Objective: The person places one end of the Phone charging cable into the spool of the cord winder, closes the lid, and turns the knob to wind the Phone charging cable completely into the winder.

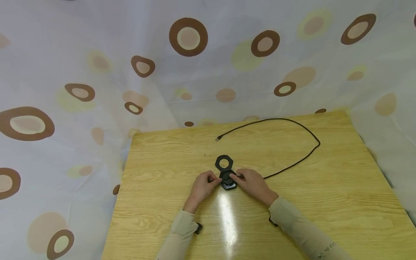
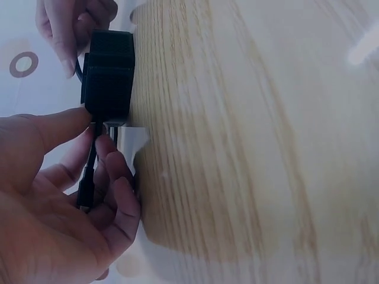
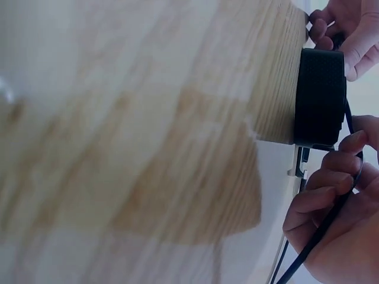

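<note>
A black hexagonal case [image 1: 229, 186] sits on the wooden table between both hands, with a coil-like round centre in its top. A flat black hexagonal ring [image 1: 230, 162] adjoins its far side. My left hand [image 1: 202, 188] is at the case's left, its thumb and fingers pinching a short cable end [image 2: 93, 155] that carries a small plug [image 2: 86, 191]. At the right side, my right hand [image 1: 255, 185] holds the long black cable [image 3: 324, 228], which runs across its curled fingers. The right thumb reaches over the top of the case.
From the right hand the cable loops out over the table [image 1: 156, 159] and back to a USB plug [image 1: 218, 138] near the far edge. A white curtain [image 1: 201, 79] with brown and yellow spots hangs behind the table and along its sides.
</note>
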The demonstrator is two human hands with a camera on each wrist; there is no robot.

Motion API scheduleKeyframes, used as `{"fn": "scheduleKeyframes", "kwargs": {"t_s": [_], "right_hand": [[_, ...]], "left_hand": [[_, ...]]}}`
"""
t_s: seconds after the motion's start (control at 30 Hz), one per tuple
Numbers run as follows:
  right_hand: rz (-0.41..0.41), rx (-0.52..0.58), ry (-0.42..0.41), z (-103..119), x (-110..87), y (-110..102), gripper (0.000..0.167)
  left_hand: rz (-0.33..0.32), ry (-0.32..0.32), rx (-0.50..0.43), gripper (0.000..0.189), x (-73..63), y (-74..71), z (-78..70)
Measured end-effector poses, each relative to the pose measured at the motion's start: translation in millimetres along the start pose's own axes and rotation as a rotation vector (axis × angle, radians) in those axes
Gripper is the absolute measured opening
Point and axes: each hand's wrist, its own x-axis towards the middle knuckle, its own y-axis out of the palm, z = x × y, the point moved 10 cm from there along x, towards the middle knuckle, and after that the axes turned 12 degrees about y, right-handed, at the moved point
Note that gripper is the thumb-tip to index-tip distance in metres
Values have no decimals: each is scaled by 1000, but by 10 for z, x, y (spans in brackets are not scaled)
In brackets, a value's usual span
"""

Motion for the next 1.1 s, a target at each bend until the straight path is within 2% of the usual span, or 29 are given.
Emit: {"fn": "scheduleKeyframes", "kwargs": {"t_s": [0.13, 0.47, 0.57, 0.73, 0.8, 1.1], "right_hand": [[-7, -5, 7, 2, 10, -12, 51], [44, 37, 44, -65, 28, -6, 52], [49, 43, 48, -76, 32, -2, 52], [47, 50, 58, -82, 39, 1, 52], [55, 51, 60, -81, 40, 14, 51], [67, 54, 56, -77, 34, 11, 49]], "left_hand": [[-11, 19, 55, 21, -6, -6, -29], [-3, 60, 241, 16, -29, -26, -195], [24, 117, 273, 27, -18, 3, -287], [78, 225, 387, 47, -9, 110, -407], [65, 239, 426, 48, -16, 136, -418], [-41, 219, 465, 46, -23, 154, -475]]}}
